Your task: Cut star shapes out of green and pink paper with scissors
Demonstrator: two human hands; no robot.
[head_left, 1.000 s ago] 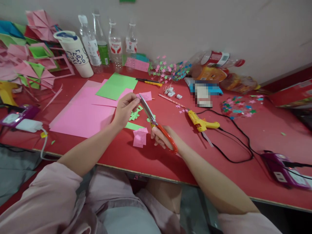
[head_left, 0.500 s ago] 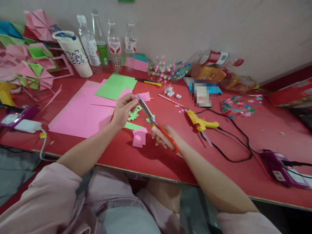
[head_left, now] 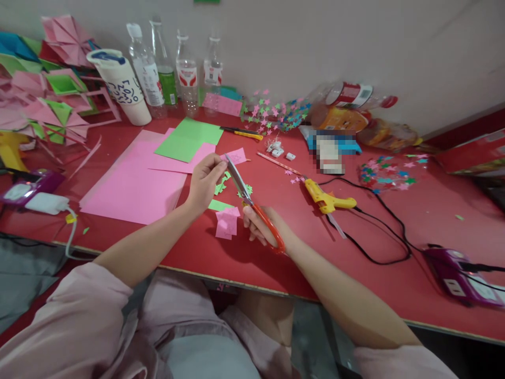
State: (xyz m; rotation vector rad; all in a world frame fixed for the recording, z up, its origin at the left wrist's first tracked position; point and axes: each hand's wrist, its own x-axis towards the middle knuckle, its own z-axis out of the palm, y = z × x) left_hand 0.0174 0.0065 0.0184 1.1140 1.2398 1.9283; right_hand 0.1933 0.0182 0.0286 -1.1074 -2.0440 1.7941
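Note:
My right hand (head_left: 262,226) grips a pair of scissors (head_left: 239,180) by the orange-red handles, blades pointing up and to the left. At the blade tips, my left hand (head_left: 207,179) is closed in a pinch. What it pinches is too small to make out. A pink paper piece with drawn lines (head_left: 237,156) shows just behind the tips. Small green paper cutouts (head_left: 221,184) lie beneath the blades. Nearer the table edge are a green paper strip (head_left: 220,205) and some small pink paper pieces (head_left: 226,223).
Left of my hands lie large pink sheets (head_left: 130,184) and a green sheet (head_left: 189,139). A yellow glue gun (head_left: 327,199) with a black cord rests to the right. Several bottles (head_left: 187,79) and a white tumbler (head_left: 124,92) stand along the wall. A utility knife (head_left: 246,134) lies behind.
My left hand has shifted slightly right, and the scissors' handles have moved slightly left and down. Both hands keep nearly the same pose, with the blade tips still at the left fingertips.

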